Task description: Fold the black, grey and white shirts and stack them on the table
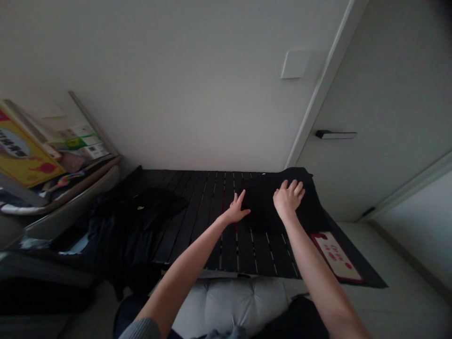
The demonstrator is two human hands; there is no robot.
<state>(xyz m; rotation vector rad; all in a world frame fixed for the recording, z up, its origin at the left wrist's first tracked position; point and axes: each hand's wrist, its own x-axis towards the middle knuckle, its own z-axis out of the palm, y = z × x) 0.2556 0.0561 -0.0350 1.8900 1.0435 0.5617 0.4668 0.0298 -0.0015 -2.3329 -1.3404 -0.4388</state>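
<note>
Apparently, you are at the step of arranging the black cloth (pixel 264 207), which lies on the slatted bench (pixel 208 226) between your two hands. Your left hand (pixel 239 208) is open, thumb and finger apart, beside the cloth; your right hand (pixel 289 195) is over its right part, fingers bent, and I cannot tell if they pinch it. The next move probably calls for a light, even touch with both hands.

Matt black cloth (pixel 265 211), smooth matt wall (pixel 183 94)
</note>
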